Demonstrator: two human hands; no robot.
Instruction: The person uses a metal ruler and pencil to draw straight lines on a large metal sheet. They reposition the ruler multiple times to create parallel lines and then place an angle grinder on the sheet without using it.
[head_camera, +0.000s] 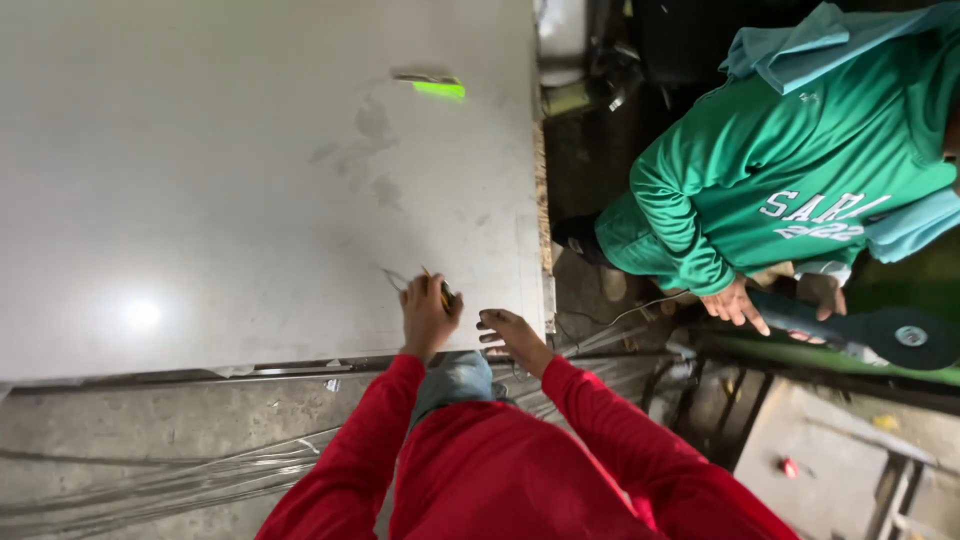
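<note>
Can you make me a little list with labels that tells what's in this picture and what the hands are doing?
Surface: a large, pale, shiny sheet
Left hand: closed around a small pointed tool, its tip on the sheet
Right hand: open, fingers resting on the sheet's near edge
Sleeves: red
Mark: a bright green patch farther up the sheet
Nearby: a person in a green shirt, holding a dark power tool
Floor: grey concrete with clear plastic film

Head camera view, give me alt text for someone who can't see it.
A person in red sleeves grips a small pencil-like marker in the left hand on a large grey metal sheet, right hand flat at its edge. Beside them, a person in a green shirt holds a dark angle grinder.
</note>
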